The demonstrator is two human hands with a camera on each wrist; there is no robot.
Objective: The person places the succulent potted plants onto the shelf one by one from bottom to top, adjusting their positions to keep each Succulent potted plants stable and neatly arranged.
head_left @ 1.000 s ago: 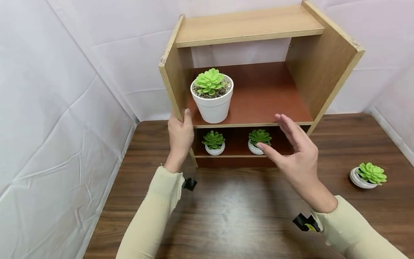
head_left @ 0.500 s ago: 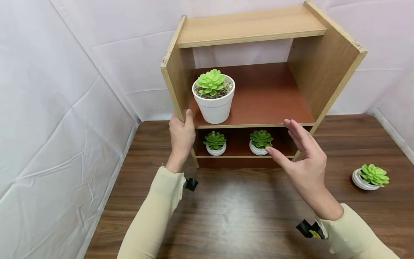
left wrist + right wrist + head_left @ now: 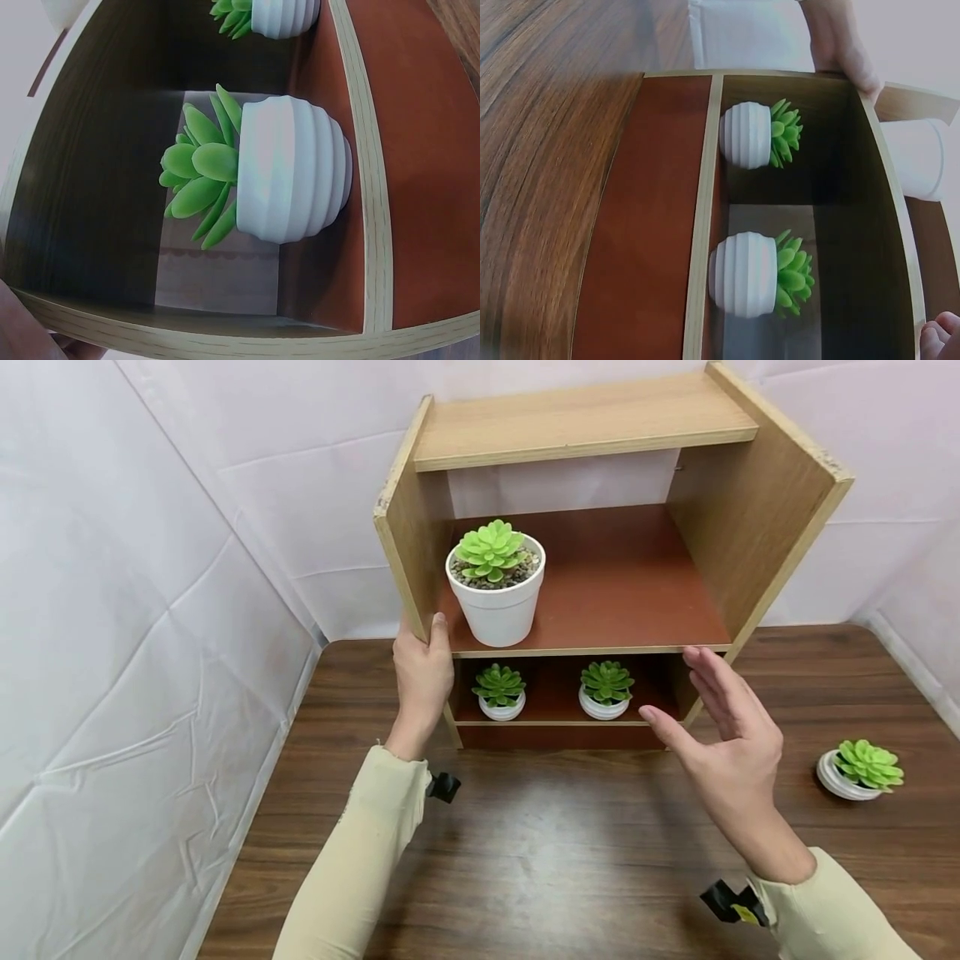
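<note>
My left hand grips the left side panel of a wooden shelf unit, thumb on the inner face and fingers behind the outside. Just right of that thumb, a white pot with a light green succulent stands on the upper shelf board. Below, two ribbed white pots with darker succulents, a left one and a right one, sit in the lower compartment; the left one fills much of the left wrist view. My right hand hovers before the unit's lower right corner, thumb and fingers apart, holding nothing.
A small white pot with a light green succulent stands on the dark wood table, right of my right hand. White cloth walls rise at the left, back and right. Dark wrist devices sit at both cuffs.
My right hand has drawn right and toward me, uncovering the right lower succulent pot. My left hand keeps its hold on the panel. The view has shifted slightly.
</note>
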